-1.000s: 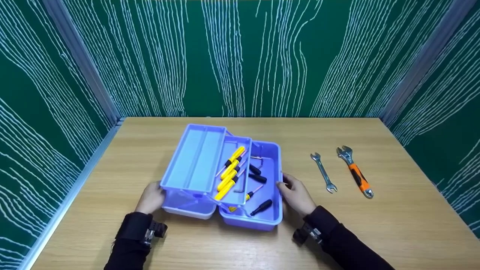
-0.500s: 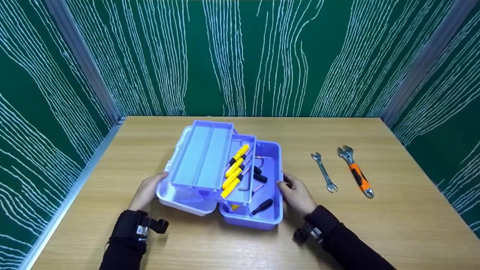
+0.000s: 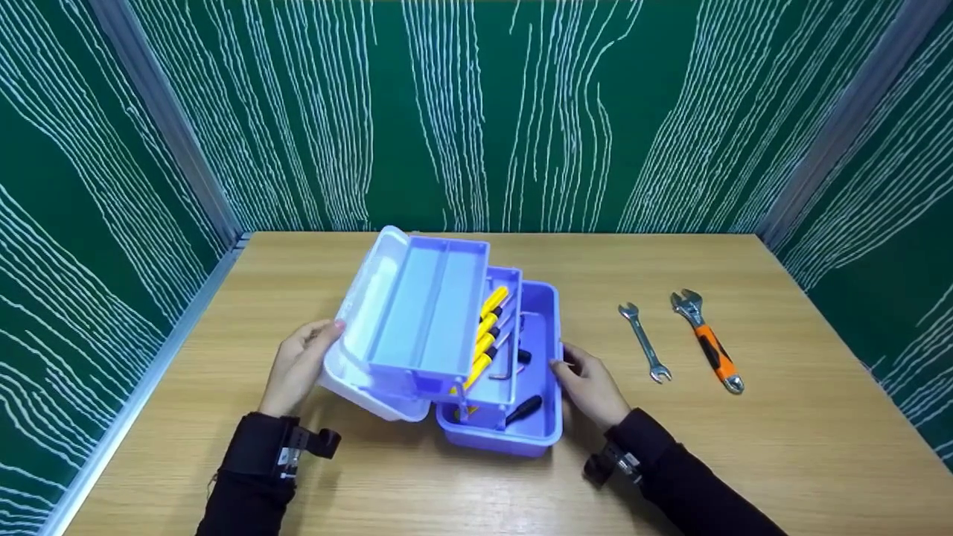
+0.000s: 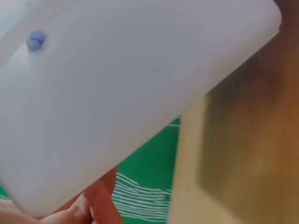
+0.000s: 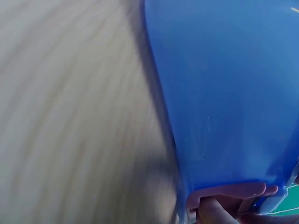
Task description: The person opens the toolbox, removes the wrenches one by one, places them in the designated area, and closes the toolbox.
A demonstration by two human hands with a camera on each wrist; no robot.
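Toolbox [image 3: 476, 357] sits mid-bench [image 3: 744, 461], long axis running away from the person; left hand [image 3: 301, 365] curls around the raised white lid [image 3: 365, 327], right hand [image 3: 592, 383] grips the base's right wall.

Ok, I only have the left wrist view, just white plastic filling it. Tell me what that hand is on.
Observer: The left hand holds the white lid of a purple toolbox, tipped up from the table.
Operator: Now give me the other hand.
Observer: The right hand grips the toolbox's right wall, by the latch.
Operator: Report what's inside.
Observer: Yellow-handled screwdrivers lie in the middle tray; the top tray looks bare.
Operator: List anything loose outside.
Observer: A spanner and an orange-handled adjustable wrench lie to the right.
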